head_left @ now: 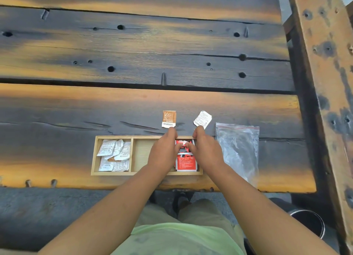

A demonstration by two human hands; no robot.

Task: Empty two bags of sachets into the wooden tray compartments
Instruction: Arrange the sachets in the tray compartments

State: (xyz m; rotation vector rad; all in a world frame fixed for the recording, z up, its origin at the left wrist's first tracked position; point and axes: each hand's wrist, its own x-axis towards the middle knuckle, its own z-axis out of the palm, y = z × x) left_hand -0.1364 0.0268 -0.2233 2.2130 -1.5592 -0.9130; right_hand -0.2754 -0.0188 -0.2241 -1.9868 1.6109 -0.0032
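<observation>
**Both hands settle red sachets into the right compartment**

Head view: the tray (pixel 112 173) sits at the table's (pixel 133 105) near edge. Its left compartment holds white sachets (pixel 114 155), some tilted over one another. The middle compartment looks bare where it shows. The right one holds red sachets (pixel 185 163), and both hands are down over them. The left hand (pixel 163 152) and the right hand (pixel 205 151) curl inward, thumbs meeting on the top of the red pile; whether they pinch a sachet or merely press on it cannot be told.

A clear bag (pixel 237 149) lies flat just right of the tray and looks empty. Two strays rest on the table just beyond the tray's far wall, near the fingertips: an orange sachet (pixel 169 119) and a white sachet (pixel 202 119).

By the look of it, both bags are emptied and the step in hand is tidying. The next move likely calls for picking up each stray and dropping it in a fitting compartment, the white one probably to the left.
</observation>
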